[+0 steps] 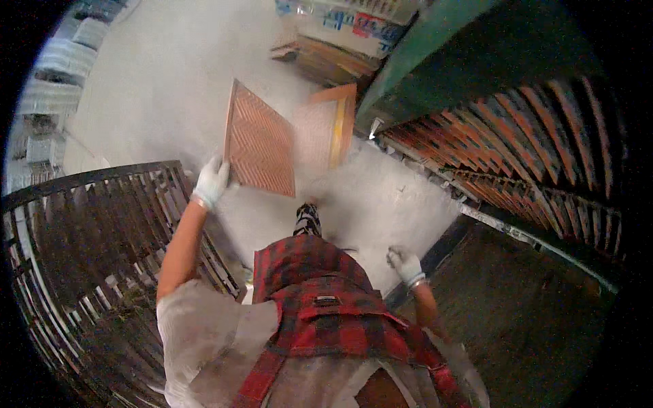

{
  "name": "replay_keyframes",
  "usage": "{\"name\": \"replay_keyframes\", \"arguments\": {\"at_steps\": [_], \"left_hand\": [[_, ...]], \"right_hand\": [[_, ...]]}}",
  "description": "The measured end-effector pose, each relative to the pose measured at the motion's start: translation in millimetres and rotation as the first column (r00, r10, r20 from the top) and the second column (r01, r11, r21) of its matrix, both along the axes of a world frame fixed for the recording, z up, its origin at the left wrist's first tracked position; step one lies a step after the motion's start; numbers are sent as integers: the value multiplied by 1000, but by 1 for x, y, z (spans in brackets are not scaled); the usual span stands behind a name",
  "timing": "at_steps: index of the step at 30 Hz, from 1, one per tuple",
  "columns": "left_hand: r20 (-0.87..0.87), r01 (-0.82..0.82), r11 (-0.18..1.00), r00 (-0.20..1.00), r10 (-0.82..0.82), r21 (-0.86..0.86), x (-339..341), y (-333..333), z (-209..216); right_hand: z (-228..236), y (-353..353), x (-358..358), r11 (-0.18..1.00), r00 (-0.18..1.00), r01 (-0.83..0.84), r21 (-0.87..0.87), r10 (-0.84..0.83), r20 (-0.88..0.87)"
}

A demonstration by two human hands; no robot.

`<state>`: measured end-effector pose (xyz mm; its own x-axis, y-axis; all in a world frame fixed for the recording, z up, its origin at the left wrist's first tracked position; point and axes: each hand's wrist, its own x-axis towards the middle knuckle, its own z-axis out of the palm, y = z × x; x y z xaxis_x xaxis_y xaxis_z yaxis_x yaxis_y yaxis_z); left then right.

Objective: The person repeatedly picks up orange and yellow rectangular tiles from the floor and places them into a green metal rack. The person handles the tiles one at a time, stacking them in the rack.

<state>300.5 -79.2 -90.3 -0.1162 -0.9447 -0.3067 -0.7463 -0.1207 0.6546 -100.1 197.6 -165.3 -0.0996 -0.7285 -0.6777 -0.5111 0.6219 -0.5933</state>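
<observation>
My left hand (212, 180), in a white glove, grips the left edge of a rectangular orange-brown panel (262, 143) with a chevron-ribbed face. The panel is held upright, out in front of me above the floor. Another orange panel (345, 115) with a yellow strip and a paler middle stands beyond it, near a green post. My right hand (406, 266), also gloved in white, hangs low at my right side. Its fingers are curled in, and nothing shows in them.
To the right, a rack (503, 143) holds rows of slanted orange-brown slats beside a green post (401, 64). A dark slatted rack (88, 238) stands close on my left. Boxes (340, 30) sit at the far end; pale wrapped stacks (58, 75) line the far left.
</observation>
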Motion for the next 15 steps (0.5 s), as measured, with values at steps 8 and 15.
{"name": "replay_keyframes", "arguments": {"at_steps": [8,15], "left_hand": [[-259,140,989,958,-122,52,-41,102,213],[-425,461,861,750,-507,-214,-67,115,285]], "right_hand": [[15,-99,0,931,920,353,-91,-328,216],[123,-49,39,634,-190,717,292,-225,956]]}}
